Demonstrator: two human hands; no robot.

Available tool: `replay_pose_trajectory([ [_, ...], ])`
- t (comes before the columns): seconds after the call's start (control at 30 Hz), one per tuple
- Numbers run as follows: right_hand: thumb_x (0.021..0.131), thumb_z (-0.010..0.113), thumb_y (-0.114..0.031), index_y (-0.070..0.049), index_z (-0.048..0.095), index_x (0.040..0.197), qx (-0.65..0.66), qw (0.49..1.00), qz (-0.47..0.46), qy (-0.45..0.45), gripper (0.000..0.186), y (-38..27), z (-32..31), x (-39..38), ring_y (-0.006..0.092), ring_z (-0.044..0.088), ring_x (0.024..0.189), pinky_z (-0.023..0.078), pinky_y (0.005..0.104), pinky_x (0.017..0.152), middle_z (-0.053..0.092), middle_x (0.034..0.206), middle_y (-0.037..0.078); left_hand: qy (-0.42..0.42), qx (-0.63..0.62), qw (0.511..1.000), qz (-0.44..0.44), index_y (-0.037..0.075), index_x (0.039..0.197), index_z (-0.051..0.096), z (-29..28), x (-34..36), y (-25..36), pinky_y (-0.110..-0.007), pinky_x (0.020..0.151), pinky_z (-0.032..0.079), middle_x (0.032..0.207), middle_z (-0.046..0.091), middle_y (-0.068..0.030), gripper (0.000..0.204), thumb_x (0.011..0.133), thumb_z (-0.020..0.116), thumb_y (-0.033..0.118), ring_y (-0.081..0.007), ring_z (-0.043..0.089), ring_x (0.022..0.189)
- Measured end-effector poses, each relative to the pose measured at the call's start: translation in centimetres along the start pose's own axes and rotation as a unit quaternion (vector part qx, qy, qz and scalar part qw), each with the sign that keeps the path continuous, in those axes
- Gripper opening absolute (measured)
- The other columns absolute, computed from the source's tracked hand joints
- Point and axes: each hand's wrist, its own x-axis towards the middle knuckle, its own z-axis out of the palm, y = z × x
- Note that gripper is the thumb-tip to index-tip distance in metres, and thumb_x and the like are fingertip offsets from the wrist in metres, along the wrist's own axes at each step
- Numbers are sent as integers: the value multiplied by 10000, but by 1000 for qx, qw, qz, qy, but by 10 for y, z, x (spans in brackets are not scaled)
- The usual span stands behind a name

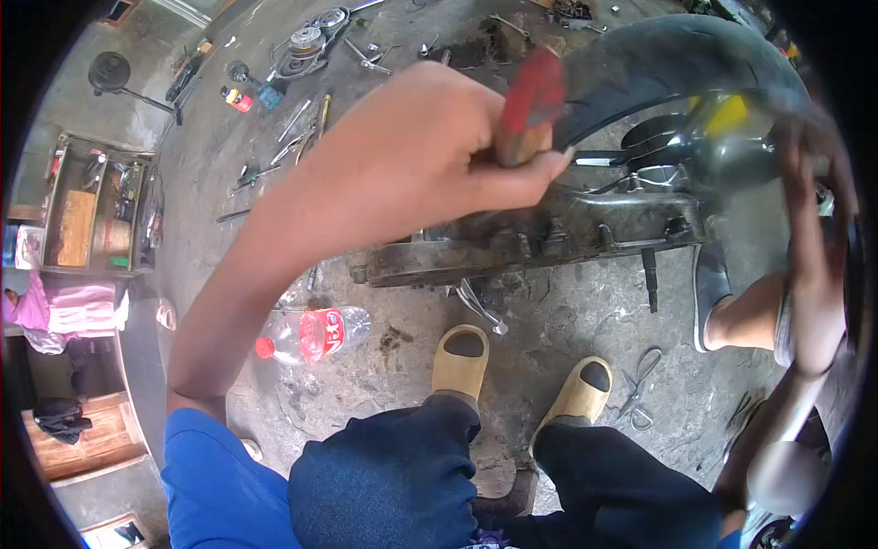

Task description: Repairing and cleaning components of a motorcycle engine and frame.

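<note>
My left hand (476,137) is closed around a blurred red-and-brown object (533,101), shaped like a thick handle; its kind cannot be made out. It is above a dark metal scooter engine case (512,256) lying on the floor in front of me. A black tyre (677,55) curves over the far side of the case. At the right, my right hand (805,174) is smeared by motion, beside a blurred grey-and-yellow shape (732,128) near the tyre. Whether its fingers grip anything does not show.
A plastic bottle (315,335) lies near my feet, with scissors (643,384) to the right. Another person's leg (750,320) stands by the engine. Hand tools (302,133) and a pulley assembly (306,41) lie farther off; a wooden toolbox (96,206) stands left.
</note>
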Motion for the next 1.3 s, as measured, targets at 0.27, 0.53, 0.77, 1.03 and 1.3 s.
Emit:
replay_pose_trajectory([
  [0.27, 801, 754, -516, -141, 647, 1211, 21, 987, -153, 52, 566, 3, 66, 113, 226, 620, 1034, 452, 390, 970, 648, 1115, 134, 162, -370, 908, 110, 54, 887, 674, 9, 0, 12, -201, 527, 341, 600, 503, 38, 194, 964, 600, 216, -64, 439, 537],
  [0.53, 795, 735, -501, -92, 726, 1018, -133, 937, -264, 185, 466, 18, 79, 117, 264, 586, 921, 440, 398, 859, 624, 964, 67, 186, -522, 826, 103, 45, 699, 675, 17, 6, 23, -217, 454, 255, 536, 453, 51, 372, 947, 652, 320, -48, 381, 479],
  [0.77, 781, 746, -492, -108, 726, 1012, -24, 944, -269, 189, 448, 10, 83, 113, 260, 591, 932, 430, 381, 860, 631, 964, 62, 186, -634, 751, 5, 129, 615, 463, 16, 20, 9, -225, 433, 248, 494, 350, 47, 442, 982, 558, 354, -79, 305, 410],
  [1.03, 773, 751, -493, -117, 729, 996, -54, 942, -261, 204, 438, 7, 73, 103, 258, 594, 922, 425, 377, 856, 634, 947, 57, 274, -595, 755, -23, 135, 602, 430, 11, 16, 27, -231, 481, 261, 536, 319, 37, 417, 996, 493, 259, -74, 264, 464],
  [1.3, 768, 765, -468, -109, 728, 981, -50, 984, -135, 109, 419, 0, 68, 94, 258, 603, 882, 431, 373, 841, 637, 926, 57, 214, -580, 786, -13, 146, 577, 374, 21, 11, 51, -248, 481, 252, 551, 338, 26, 431, 985, 494, 214, -84, 268, 474],
])
